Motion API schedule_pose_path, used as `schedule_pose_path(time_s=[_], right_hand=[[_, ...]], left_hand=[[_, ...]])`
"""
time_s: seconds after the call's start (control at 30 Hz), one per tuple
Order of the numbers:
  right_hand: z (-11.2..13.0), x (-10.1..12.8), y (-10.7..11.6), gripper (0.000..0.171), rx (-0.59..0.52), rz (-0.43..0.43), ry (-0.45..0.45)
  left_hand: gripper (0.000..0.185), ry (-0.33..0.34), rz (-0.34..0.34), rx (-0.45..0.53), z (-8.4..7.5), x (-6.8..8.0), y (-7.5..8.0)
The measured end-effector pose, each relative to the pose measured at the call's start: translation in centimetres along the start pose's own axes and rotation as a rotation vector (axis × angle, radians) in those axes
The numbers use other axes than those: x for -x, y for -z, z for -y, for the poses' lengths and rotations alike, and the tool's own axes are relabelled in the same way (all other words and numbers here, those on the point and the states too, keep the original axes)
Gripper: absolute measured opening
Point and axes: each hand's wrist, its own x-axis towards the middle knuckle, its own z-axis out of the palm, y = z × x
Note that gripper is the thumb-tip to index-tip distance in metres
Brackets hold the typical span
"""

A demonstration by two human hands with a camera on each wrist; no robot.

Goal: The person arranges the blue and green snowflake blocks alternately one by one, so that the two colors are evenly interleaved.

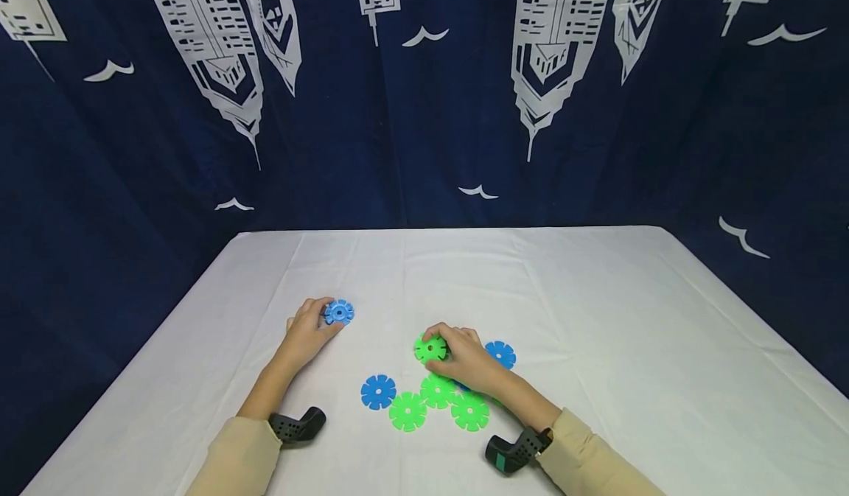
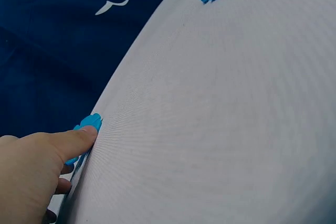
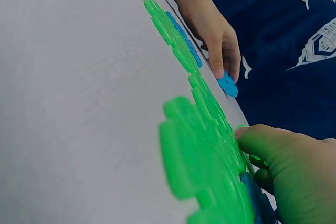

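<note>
My left hand [image 1: 310, 332] pinches a blue gear-shaped disc [image 1: 339, 312] at its edge, left of the table's middle; the left wrist view shows the thumb on that blue disc [image 2: 86, 128]. My right hand [image 1: 464, 357] grips a green disc [image 1: 430, 348] tilted up off the cloth, and the green disc [image 3: 202, 171] fills the right wrist view under the thumb. In front of the hands lie a blue disc [image 1: 378, 391] and three green discs [image 1: 438, 404]. Another blue disc [image 1: 500, 354] lies just right of the right hand.
A white cloth covers the table [image 1: 597, 312]. A dark blue curtain [image 1: 424, 113] with white building prints hangs behind and at both sides. Black wrist-mounted cameras [image 1: 297, 425] sit on both forearms near the front edge.
</note>
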Motion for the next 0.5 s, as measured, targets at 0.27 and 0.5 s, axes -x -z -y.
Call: schedule_pose_path(time_s=[0.27, 0.5], right_hand=[[-0.05, 0.05, -0.04, 0.033, -0.001, 0.000, -0.002], [-0.16, -0.05, -0.03, 0.034, 0.006, 0.006, 0.018]], left_hand=[[0.054, -0.012, -0.002, -0.059, 0.08, 0.29, -0.02], [0.053, -0.019, 0.012, -0.086, 0.16, 0.25, 0.00]])
